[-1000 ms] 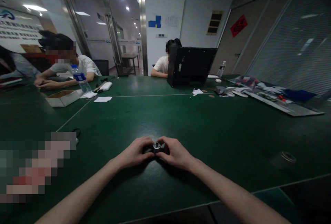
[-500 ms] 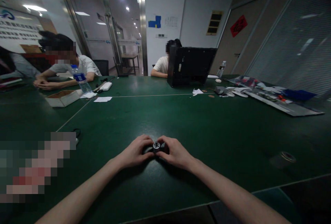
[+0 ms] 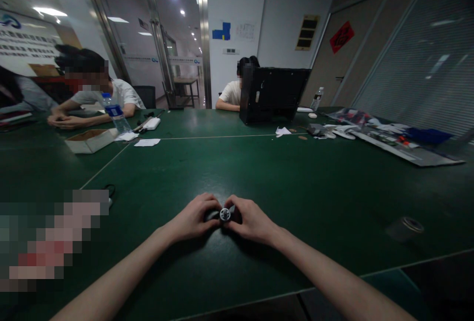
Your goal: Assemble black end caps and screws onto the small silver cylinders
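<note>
A small dark cylinder with a silver round end face (image 3: 225, 215) is held between my two hands, low over the table's middle. Its end has several holes and a short central stub, and it looks like a small motor. My left hand (image 3: 198, 217) grips its left side with thumb and fingers curled. From the right, the fingertips and thumb of my right hand (image 3: 250, 216) close on it too. The end face is turned up towards me. Most of its body is hidden behind my fingers.
On the green table (image 3: 166, 173), a grey metal can-like cylinder (image 3: 405, 229) lies at right. A white open box (image 3: 92, 141) and a water bottle (image 3: 116, 113) stand far left. Behind are a black monitor-like panel (image 3: 276, 94), a cluttered board (image 3: 400, 138) and two seated people.
The motor-like cylinder has tilted, so its end face points more towards me and sits slightly lower. My fingers have shifted a little around it.
</note>
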`<action>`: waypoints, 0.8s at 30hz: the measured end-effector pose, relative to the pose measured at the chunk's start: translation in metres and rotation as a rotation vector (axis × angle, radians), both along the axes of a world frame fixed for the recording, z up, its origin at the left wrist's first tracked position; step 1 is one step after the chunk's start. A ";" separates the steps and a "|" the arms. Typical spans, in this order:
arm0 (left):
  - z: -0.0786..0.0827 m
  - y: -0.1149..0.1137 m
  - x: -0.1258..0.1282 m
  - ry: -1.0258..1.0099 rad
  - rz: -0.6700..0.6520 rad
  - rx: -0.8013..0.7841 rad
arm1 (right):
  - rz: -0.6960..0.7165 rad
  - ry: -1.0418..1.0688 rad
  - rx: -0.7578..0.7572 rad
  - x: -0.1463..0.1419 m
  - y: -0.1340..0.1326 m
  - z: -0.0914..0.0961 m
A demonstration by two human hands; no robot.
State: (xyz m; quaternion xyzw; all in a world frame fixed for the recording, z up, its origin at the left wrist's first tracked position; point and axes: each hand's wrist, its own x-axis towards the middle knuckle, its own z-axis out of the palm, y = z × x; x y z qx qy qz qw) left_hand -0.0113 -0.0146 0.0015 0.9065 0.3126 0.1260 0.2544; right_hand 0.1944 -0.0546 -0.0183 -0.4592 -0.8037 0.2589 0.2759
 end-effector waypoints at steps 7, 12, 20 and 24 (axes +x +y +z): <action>-0.001 0.001 -0.001 0.012 0.002 0.004 | 0.016 -0.016 0.027 0.000 -0.001 -0.001; 0.000 0.000 -0.001 0.006 -0.003 0.005 | 0.031 -0.009 0.037 0.000 -0.001 0.000; 0.002 -0.001 -0.002 0.009 0.010 -0.007 | 0.036 -0.014 0.015 0.001 -0.003 0.004; 0.005 -0.001 -0.002 -0.009 -0.002 -0.009 | 0.031 -0.011 0.033 0.001 -0.003 0.003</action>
